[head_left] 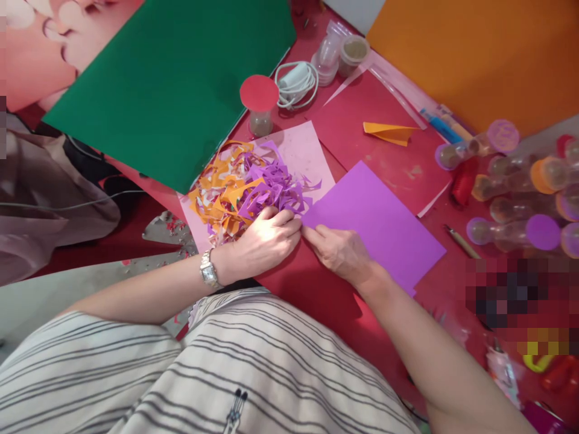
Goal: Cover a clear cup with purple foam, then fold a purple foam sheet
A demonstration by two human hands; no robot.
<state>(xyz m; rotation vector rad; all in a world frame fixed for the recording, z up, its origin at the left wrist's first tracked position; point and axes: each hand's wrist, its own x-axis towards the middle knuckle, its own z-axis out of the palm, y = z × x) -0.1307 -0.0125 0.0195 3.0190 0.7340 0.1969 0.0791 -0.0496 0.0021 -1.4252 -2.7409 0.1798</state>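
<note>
A purple sheet of paper [380,223] lies at a slant on the red table. Its left corner reaches in between my hands. My right hand [339,250] is closed, with thumb and fingers pinched at that corner. Close against it, my left hand [274,235] has curled fingers at the same corner; what they hold, if anything, is hidden. Just beyond the left hand rises a heap of orange and purple paper scraps [253,190], lying on a pale pink sheet [307,144].
A large green board [181,78] stands at the left back, an orange board [488,54] at the right back. Between them sit a coiled white cable [296,84] and a red-topped bottle [260,105]. Several small capped bottles [515,232] line the right side near a pen [461,241].
</note>
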